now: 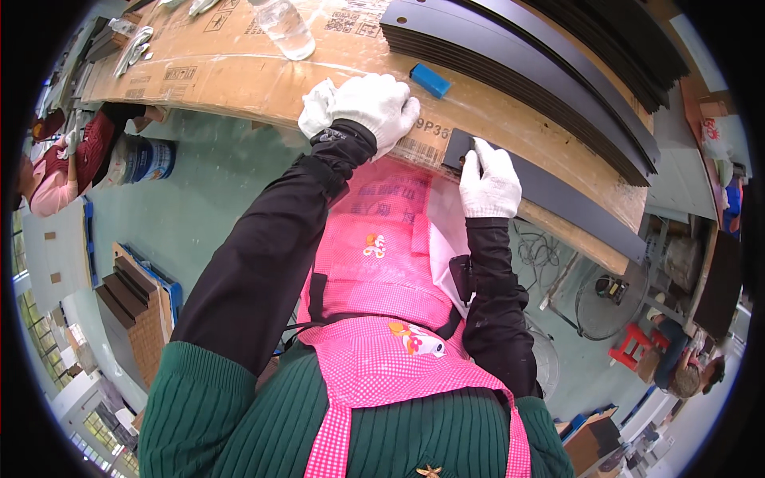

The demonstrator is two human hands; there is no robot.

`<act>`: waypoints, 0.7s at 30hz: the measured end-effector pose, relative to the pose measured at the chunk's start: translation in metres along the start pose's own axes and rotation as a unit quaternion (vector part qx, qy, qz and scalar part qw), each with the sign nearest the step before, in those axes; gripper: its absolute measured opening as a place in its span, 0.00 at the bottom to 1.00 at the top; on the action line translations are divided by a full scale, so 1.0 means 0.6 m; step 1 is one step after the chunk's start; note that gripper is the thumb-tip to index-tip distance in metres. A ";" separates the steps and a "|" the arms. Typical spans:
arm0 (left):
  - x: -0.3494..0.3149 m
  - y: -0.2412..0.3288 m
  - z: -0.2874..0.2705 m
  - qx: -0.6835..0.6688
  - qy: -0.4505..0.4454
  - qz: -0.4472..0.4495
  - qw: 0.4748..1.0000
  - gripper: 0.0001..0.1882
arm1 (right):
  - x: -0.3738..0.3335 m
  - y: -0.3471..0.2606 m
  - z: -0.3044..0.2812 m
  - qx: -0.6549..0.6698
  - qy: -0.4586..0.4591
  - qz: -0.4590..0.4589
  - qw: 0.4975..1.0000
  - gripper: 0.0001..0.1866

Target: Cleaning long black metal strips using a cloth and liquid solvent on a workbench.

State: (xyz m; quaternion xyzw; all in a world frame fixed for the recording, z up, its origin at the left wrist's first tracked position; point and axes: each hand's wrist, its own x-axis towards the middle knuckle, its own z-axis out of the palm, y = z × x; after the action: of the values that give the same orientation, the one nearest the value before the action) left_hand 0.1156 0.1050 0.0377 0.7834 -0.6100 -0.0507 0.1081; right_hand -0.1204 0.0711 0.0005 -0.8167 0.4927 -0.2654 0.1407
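Observation:
My left hand (pixel 373 110), in a white knit glove, rests closed at the table's near edge. A bunched white cloth (pixel 317 108) sticks out from its left side, and the fingers curl out of sight around it. My right hand (pixel 490 183), gloved the same way, grips the left end of a long dark grey board (pixel 566 193), with fingertips on its top face near a small hole. This board lies along the near edge of the table, slanting to the right. Between the hands and the stacked boards sits a small blue block (pixel 430 80).
Stacks of long dark boards (pixel 510 76) fill the table's right side. A clear bottle of liquid (pixel 285 30) stands at the back on the cardboard-covered table (pixel 207 60), with gloves (pixel 134 49) at far left. Other people sit left and right; a floor fan (pixel 612 299) stands right.

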 end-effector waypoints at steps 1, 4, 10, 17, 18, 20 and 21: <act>-0.001 0.000 0.000 0.000 0.000 0.000 1.000 0.23 | 0.000 -0.001 -0.001 0.011 -0.019 -0.029 0.999 0.14; -0.002 0.000 0.000 -0.002 0.010 0.002 1.000 0.23 | 0.002 0.009 -0.003 0.013 -0.005 -0.035 0.999 0.14; -0.001 0.004 -0.004 0.002 -0.010 -0.010 1.000 0.23 | -0.013 -0.011 -0.014 0.000 -0.031 -0.070 0.997 0.12; -0.004 0.006 -0.004 0.004 0.016 0.006 1.000 0.22 | -0.008 0.021 -0.020 -0.017 -0.004 -0.039 0.999 0.13; -0.005 0.005 -0.004 0.007 0.016 0.004 1.000 0.22 | -0.013 0.011 -0.018 -0.002 -0.020 -0.060 0.998 0.13; -0.006 0.005 -0.004 0.001 0.015 0.001 1.000 0.22 | -0.013 0.002 -0.026 0.031 -0.057 -0.064 0.996 0.13; -0.007 0.004 -0.004 -0.005 0.012 -0.002 1.000 0.22 | -0.010 0.013 -0.022 0.031 -0.057 -0.065 0.996 0.13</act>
State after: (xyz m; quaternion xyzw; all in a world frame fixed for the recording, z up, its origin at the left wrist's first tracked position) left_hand 0.1127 0.1085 0.0402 0.7846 -0.6067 -0.0445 0.1196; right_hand -0.1359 0.0730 0.0058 -0.8563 0.4208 -0.2421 0.1765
